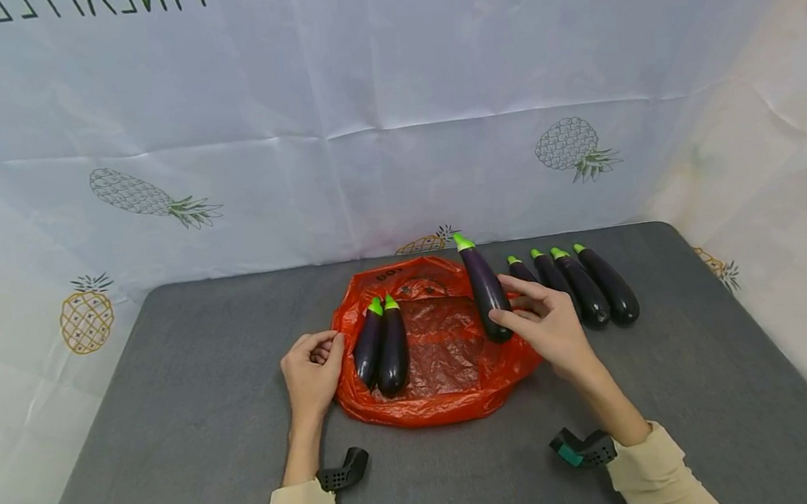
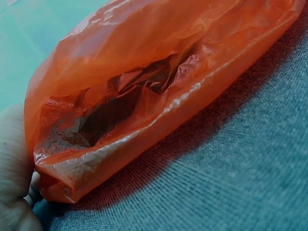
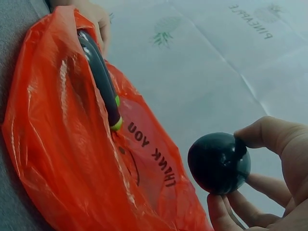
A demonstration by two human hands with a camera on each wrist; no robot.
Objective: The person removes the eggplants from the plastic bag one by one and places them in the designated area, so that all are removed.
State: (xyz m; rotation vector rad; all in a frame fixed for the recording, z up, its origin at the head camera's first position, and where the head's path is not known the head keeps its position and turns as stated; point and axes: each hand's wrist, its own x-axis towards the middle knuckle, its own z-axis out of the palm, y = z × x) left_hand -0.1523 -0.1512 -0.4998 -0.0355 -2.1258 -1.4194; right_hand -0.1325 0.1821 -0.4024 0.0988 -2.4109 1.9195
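Note:
In the head view my right hand [image 1: 544, 325] grips an eggplant [image 1: 485, 288] by its lower part, green stem pointing away, over the right side of an open red plastic bag [image 1: 423, 411]. The right wrist view shows the round dark end of this eggplant [image 3: 219, 163] between thumb and fingers [image 3: 272, 192]. My left hand [image 1: 314, 372] pinches the bag's left rim. In the left wrist view, part of that hand [image 2: 17, 168] shows at the bag's edge [image 2: 72, 183]. Two eggplants [image 1: 392, 354] lie side by side inside the bag, on its left.
Several more eggplants [image 1: 608, 286] lie in a row on the grey table [image 1: 191, 429], right of the bag and partly behind my right hand. A pale curtain [image 1: 349, 57] printed with pineapples hangs along the table's back edge.

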